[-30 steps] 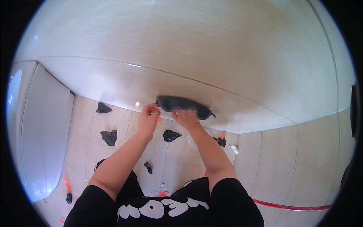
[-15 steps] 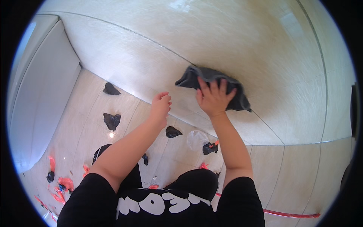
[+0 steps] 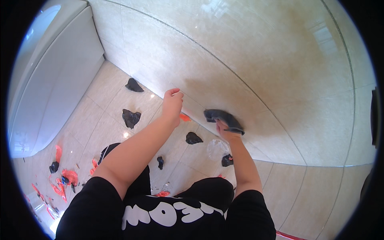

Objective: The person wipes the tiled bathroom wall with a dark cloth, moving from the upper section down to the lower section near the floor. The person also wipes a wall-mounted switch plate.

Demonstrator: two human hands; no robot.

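Note:
My right hand [image 3: 226, 132] presses a dark grey cloth [image 3: 229, 118] against the low part of the beige tiled wall [image 3: 256, 72]. The cloth is folded over the fingers and hides most of them. My left hand [image 3: 173, 106] hangs to the left of it, near the foot of the wall, its fingers curled in with nothing visible in them. Below and between the two arms a crumpled black plastic scrap [image 3: 194, 138] lies on the floor. Clear crumpled plastic [image 3: 217, 149] is next to my right forearm.
A white bathtub [image 3: 60, 76] stands along the left side. Black plastic pieces [image 3: 131, 118] are scattered on the tiled floor [image 3: 96, 124], with several red plastic scraps [image 3: 70, 178] at lower left. A red strip [image 3: 290, 236] lies at lower right.
My right hand has brought the cloth down the wall, and the cloth now looks bunched around the fingers instead of spread out. The view has shifted; my left hand stays curled.

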